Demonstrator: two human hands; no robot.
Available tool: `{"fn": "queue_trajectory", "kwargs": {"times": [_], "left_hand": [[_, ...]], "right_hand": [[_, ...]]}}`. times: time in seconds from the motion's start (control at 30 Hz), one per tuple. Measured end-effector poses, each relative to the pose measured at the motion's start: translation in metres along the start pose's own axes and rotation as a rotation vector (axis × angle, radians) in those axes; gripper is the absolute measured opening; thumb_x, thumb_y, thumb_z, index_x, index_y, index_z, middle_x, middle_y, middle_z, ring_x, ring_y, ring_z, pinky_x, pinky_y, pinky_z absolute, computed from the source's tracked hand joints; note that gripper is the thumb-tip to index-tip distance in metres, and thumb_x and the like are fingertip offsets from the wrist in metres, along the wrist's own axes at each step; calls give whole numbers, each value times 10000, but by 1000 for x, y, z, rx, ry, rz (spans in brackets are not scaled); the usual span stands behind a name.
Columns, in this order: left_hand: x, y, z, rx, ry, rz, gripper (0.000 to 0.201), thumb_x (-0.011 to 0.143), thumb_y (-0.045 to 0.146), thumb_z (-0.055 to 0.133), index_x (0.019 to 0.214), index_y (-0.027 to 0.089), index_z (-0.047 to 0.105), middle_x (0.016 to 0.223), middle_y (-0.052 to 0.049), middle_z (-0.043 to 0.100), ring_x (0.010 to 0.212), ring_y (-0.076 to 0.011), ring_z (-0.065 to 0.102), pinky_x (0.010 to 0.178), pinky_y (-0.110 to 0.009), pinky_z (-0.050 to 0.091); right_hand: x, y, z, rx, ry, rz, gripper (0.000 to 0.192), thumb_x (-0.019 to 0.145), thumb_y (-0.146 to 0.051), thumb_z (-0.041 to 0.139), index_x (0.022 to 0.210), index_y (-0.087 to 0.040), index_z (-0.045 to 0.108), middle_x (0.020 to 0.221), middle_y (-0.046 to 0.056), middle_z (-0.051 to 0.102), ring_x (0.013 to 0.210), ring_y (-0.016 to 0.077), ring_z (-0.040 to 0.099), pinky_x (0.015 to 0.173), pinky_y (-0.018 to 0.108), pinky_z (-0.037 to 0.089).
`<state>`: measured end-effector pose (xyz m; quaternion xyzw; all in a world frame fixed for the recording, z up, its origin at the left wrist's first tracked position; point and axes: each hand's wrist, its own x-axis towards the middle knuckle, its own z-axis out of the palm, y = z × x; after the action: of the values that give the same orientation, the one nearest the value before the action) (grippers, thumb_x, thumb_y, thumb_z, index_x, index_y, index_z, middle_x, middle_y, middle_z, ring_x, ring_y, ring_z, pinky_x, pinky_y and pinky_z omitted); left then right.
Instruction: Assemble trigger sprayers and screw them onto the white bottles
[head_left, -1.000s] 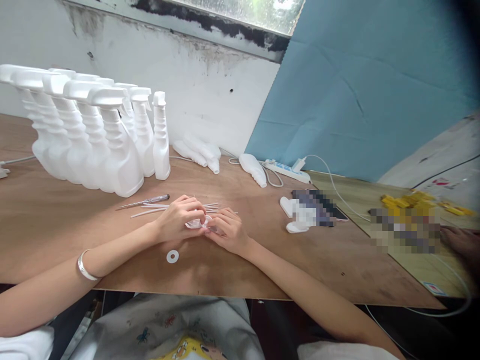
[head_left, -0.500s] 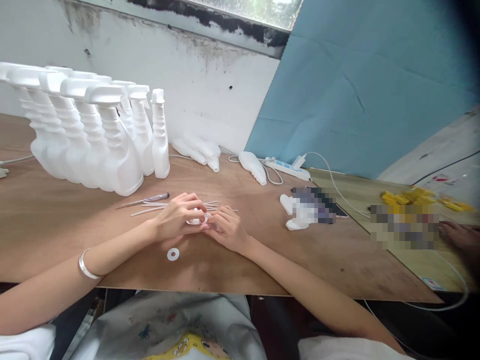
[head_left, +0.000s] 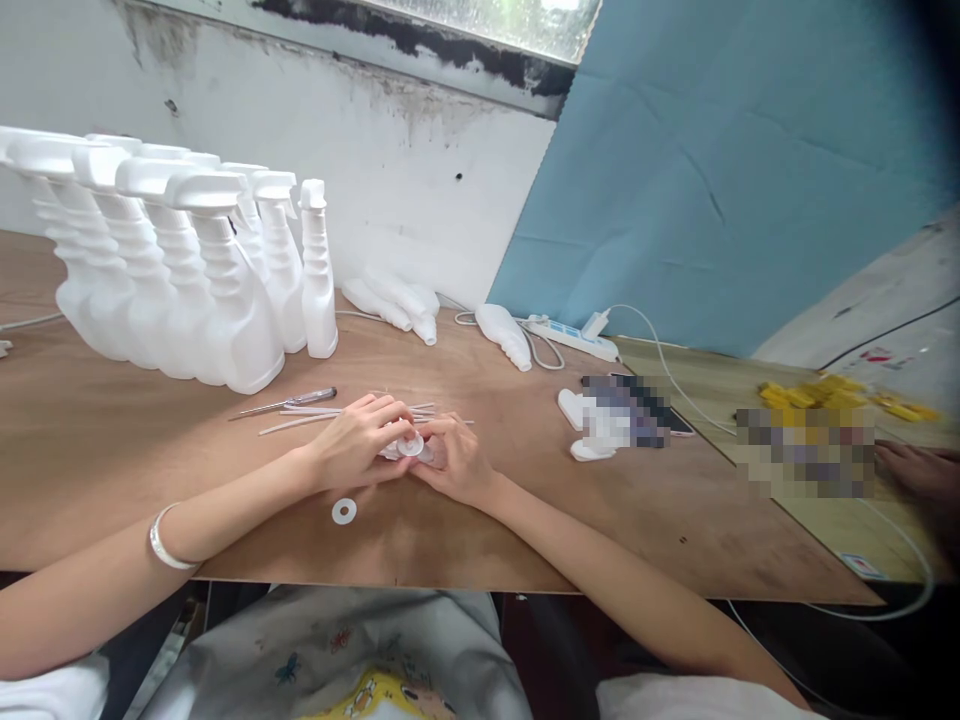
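Note:
My left hand (head_left: 358, 442) and my right hand (head_left: 454, 460) meet over the middle of the wooden table (head_left: 112, 460). Between their fingertips they pinch a small white spray-nozzle part (head_left: 407, 447), its round end facing up. Most of that part is hidden by my fingers. A flat white washer (head_left: 344, 512) lies loose on the table just in front of my left hand. Thin white tubes (head_left: 300, 417) and a slim screwdriver (head_left: 289, 402) lie behind my left hand.
A row of several white trigger spray bottles (head_left: 187, 270) stands at the back left. Loose white bottles (head_left: 397, 300) and another bottle (head_left: 504, 335) lie by a power strip (head_left: 574, 340). White trigger parts (head_left: 581, 430) sit to the right. Another person's hand (head_left: 911, 470) rests near yellow pieces (head_left: 825, 395).
My fingers have turned the small white part so its round end now shows between the hands. The view has shifted slightly; both hands stay in the same spot.

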<state>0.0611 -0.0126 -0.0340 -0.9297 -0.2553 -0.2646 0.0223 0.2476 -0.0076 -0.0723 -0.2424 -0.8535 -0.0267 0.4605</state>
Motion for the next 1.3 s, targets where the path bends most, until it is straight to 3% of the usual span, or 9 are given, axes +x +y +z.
{"fn": "queue_trajectory", "kwargs": {"times": [0.23, 0.63, 0.87, 1.0, 1.07, 1.13, 1.3], "left_hand": [[0, -4, 2, -60, -18, -26, 142, 797, 268, 483, 861, 156, 543, 932, -78, 585, 863, -198, 519, 743, -316, 358], [1, -6, 6, -783, 109, -245, 116, 751, 266, 625, 771, 152, 636, 888, -53, 565, 825, -144, 544, 783, -264, 424], [4, 0, 4, -871, 119, -355, 253, 782, 292, 570, 589, 129, 576, 844, -52, 558, 802, -145, 538, 781, -274, 413], [5, -4, 4, -908, 86, -477, 276, 826, 358, 472, 697, 129, 558, 815, -41, 563, 699, -128, 527, 647, -243, 428], [4, -12, 5, -830, 108, -549, 299, 859, 374, 386, 772, 135, 545, 763, -30, 563, 691, -136, 530, 637, -247, 429], [3, -22, 4, -607, 129, -586, 304, 878, 344, 323, 790, 142, 533, 751, -31, 563, 725, -152, 537, 683, -269, 424], [-2, -33, -2, 136, -123, -466, 205, 828, 280, 373, 800, 147, 527, 827, -77, 567, 779, -217, 526, 696, -337, 391]], "right_hand": [[0, 1, 0, -21, -25, 22, 271, 738, -294, 587, 942, -218, 426, 828, 37, 627, 773, 163, 596, 694, 314, 474], [2, -2, 0, -62, -14, 26, 351, 707, -370, 632, 938, -220, 415, 781, 17, 617, 697, 155, 594, 646, 307, 460], [3, -2, -2, -52, -25, 31, 357, 712, -383, 626, 944, -219, 410, 793, 18, 620, 699, 156, 598, 650, 311, 455], [2, 0, -2, -60, -56, 47, 353, 728, -389, 605, 966, -218, 409, 817, 29, 623, 739, 172, 602, 669, 325, 455], [1, 1, -2, -66, -79, 63, 362, 732, -387, 600, 981, -212, 405, 839, 42, 623, 762, 181, 602, 680, 334, 455], [1, 2, -2, -62, -105, 78, 371, 739, -380, 593, 1002, -203, 400, 867, 57, 620, 785, 189, 602, 696, 343, 458], [0, 2, -2, -41, -157, 80, 364, 763, -353, 552, 1051, -199, 391, 959, 87, 604, 855, 206, 602, 752, 369, 462]]}}
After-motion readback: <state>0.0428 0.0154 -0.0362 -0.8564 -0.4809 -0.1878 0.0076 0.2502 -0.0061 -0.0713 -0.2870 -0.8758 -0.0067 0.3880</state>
